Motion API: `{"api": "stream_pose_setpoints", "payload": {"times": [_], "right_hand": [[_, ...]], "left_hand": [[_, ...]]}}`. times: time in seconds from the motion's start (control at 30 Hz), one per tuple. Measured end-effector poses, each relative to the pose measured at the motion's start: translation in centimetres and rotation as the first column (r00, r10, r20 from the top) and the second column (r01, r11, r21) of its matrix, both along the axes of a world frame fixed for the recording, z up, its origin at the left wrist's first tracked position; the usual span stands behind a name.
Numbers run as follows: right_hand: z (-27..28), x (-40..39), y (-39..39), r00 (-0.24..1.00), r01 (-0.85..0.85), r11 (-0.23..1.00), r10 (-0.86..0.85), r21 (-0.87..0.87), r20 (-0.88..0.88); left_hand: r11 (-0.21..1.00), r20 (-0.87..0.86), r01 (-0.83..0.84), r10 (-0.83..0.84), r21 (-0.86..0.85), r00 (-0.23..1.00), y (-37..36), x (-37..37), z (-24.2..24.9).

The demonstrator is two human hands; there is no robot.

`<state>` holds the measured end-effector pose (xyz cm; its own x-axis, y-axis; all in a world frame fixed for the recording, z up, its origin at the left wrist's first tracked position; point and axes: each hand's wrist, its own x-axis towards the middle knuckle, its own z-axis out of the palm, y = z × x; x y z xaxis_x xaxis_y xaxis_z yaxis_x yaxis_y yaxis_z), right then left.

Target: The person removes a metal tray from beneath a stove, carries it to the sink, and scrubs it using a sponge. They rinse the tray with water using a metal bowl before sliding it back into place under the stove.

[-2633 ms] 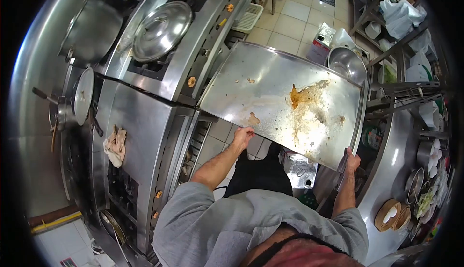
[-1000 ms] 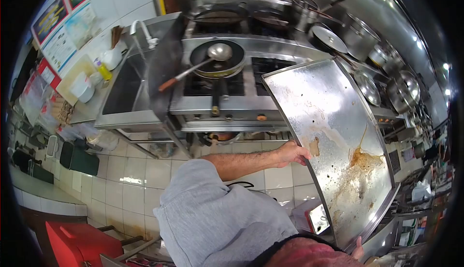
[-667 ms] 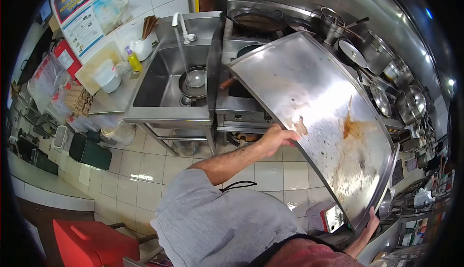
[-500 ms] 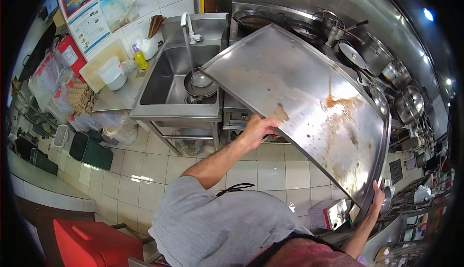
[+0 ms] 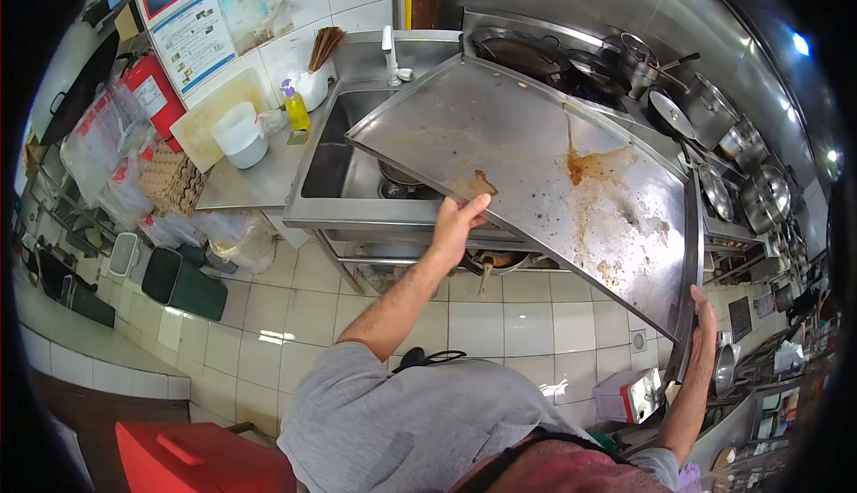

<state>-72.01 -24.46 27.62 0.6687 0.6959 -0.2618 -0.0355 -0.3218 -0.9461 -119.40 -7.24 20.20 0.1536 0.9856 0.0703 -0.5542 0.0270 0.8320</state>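
Observation:
A large metal tray point(image 5: 527, 136) with a raised rim spans the middle of the view, tilted, with brown stains and greasy specks on its face. My left hand point(image 5: 457, 227) grips its near long edge, thumb on top and fingers out of sight beneath. At the lower right corner my right hand point(image 5: 703, 313) is closed on the short edge. The tray's left end hangs over the steel sink point(image 5: 335, 172) and covers much of the basin. Below that end, a round pan point(image 5: 397, 174) in the sink is partly hidden.
A white faucet point(image 5: 389, 51) rises behind the sink. On the left counter stand a yellow soap bottle point(image 5: 295, 107) and a white tub point(image 5: 239, 136). Woks point(image 5: 522, 54) and pots point(image 5: 705, 105) crowd the stove behind the tray. A red chair point(image 5: 192, 457) is at lower left.
The tray has moved left, further over the sink, with both hands still holding it. It now hides more of the basin and the pan there. The view has shifted slightly.

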Motion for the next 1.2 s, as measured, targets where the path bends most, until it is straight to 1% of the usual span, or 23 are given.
{"api": "stream_pose_setpoints", "payload": {"times": [0.03, 0.07, 0.1, 0.17, 0.23, 0.27, 0.3, 0.37, 0.4, 0.43, 0.5, 0.53, 0.57, 0.77, 0.8, 0.83, 0.87, 1.0, 1.03, 1.07, 1.1, 1.13, 1.2], "right_hand": [[0.7, -1.9, 0.1, 0.997, -0.006, 1.0, 0.007, 0.018, -0.073], [0.6, -2.7, 0.3, 0.998, 0.001, 1.0, 0.0, 0.018, -0.07], [0.3, -2.8, 0.6, 0.998, 0.019, 0.999, -0.017, 0.036, -0.066], [1.1, -5.3, 1.4, 0.998, 0.038, 0.998, -0.036, 0.048, -0.059], [3.6, -9.4, 1.1, 0.996, 0.026, 0.999, -0.029, -0.046, -0.081], [3.6, -9.8, 1.1, 0.997, -0.005, 0.998, 0.0, -0.069, -0.079], [2.9, -10.1, 0.8, 0.997, 0.006, 0.997, -0.012, -0.08, -0.08], [0.7, -9.4, 0.7, 0.99, 0.123, 0.989, -0.127, -0.077, -0.053], [-1.2, -7.0, 0.1, 0.977, 0.011, 0.993, 0.014, 0.118, -0.212], [-1.8, -7.3, -0.6, 0.98, 0.009, 0.993, 0.015, 0.12, -0.201], [-2.9, -8.0, -1.9, 0.994, -0.04, 0.844, -0.018, 0.536, 0.103], [-5.3, -4.3, -3.0, 0.964, -0.083, 0.857, -0.061, 0.508, 0.26], [-4.5, -4.6, -3.1, 0.961, -0.087, 0.86, -0.06, 0.503, 0.269], [0.8, -11.0, 0.1, 0.993, 0.03, 0.431, -0.113, 0.902, 0.021], [-0.2, -2.6, 0.7, 0.832, -0.37, 0.484, -0.208, 0.793, 0.515], [1.0, -4.5, 1.5, 0.891, -0.318, 0.401, -0.182, 0.859, 0.415], [2.9, -6.2, 2.8, 0.864, -0.364, 0.363, -0.212, 0.858, 0.456], [10.2, -8.4, 7.7, 0.441, -0.668, 0.388, -0.482, 0.635, 0.758], [11.6, -9.2, 8.5, 0.447, -0.673, 0.374, -0.481, 0.638, 0.754], [13.1, -10.0, 9.0, 0.806, -0.48, 0.113, -0.335, 0.87, 0.488], [14.7, -10.7, 9.2, 0.987, -0.152, -0.073, -0.071, 0.986, 0.147], [16.9, -10.3, 9.5, 0.974, -0.201, -0.121, 0.081, 0.972, 0.212], [20.7, -15.9, 9.0, 0.946, -0.319, 0.01, -0.062, 0.948, 0.319]], "left_hand": [[1.0, 0.001, 0.008, -0.008, -0.004, 1.0, -0.3, -0.1, -0.5], [0.905, -0.262, -0.383, 0.421, 0.183, 0.869, -0.6, 0.0, -0.9], [0.637, -0.391, -0.628, 0.771, 0.448, 0.503, -0.7, 0.0, -1.1], [0.444, -0.368, -0.222, 0.875, 0.868, 0.313, -1.1, -1.0, -1.2], [0.28, -0.348, 0.24, 0.881, 0.93, 0.319, -2.1, -0.7, 0.7], [0.293, -0.362, 0.244, 0.873, 0.925, 0.327, -1.8, -0.2, 0.5], [0.221, -0.299, 0.228, 0.863, 0.948, 0.408, -0.8, 0.4, 0.4], [0.141, -0.221, 0.193, 0.84, 0.971, 0.496, 0.7, 0.5, 0.9], [0.14, -0.221, 0.186, 0.805, 0.973, 0.551, 1.1, 0.4, 1.1], [0.135, -0.217, 0.179, 0.77, 0.974, 0.6, 1.5, 0.3, 1.4], [0.135, -0.164, 0.095, 0.754, 0.986, 0.636, 1.3, -0.5, 3.6], [0.159, -0.154, 0.054, 0.73, 0.986, 0.665, 1.0, -0.8, 4.5], [0.185, -0.143, 0.013, 0.708, 0.983, 0.692, 0.6, -1.2, 5.6], [0.132, -0.047, -0.082, 0.757, 0.988, 0.652, -2.4, -4.8, 11.6], [0.112, -0.031, -0.085, 0.763, 0.99, 0.646, -2.8, -5.5, 12.4], [0.089, -0.011, -0.09, 0.77, 0.992, 0.638, -3.1, -6.3, 13.3], [0.027, 0.053, -0.119, 0.786, 0.993, 0.617, -3.3, -7.1, 14.2], [-0.088, 0.177, -0.185, 0.817, 0.979, 0.549, -4.1, -10.3, 18.5], [-0.103, 0.19, -0.187, 0.82, 0.977, 0.541, -3.9, -11.2, 19.7], [-0.26, 0.337, -0.222, 0.813, 0.94, 0.474, -3.4, -12.3, 21.4], [-0.296, 0.375, -0.235, 0.802, 0.926, 0.466, -2.9, -13.6, 22.9], [-0.31, 0.386, -0.236, 0.804, 0.921, 0.452, -2.0, -14.9, 24.1], [-0.34, 0.433, -0.283, 0.802, 0.897, 0.41, -0.3, -17.6, 26.1]]}}
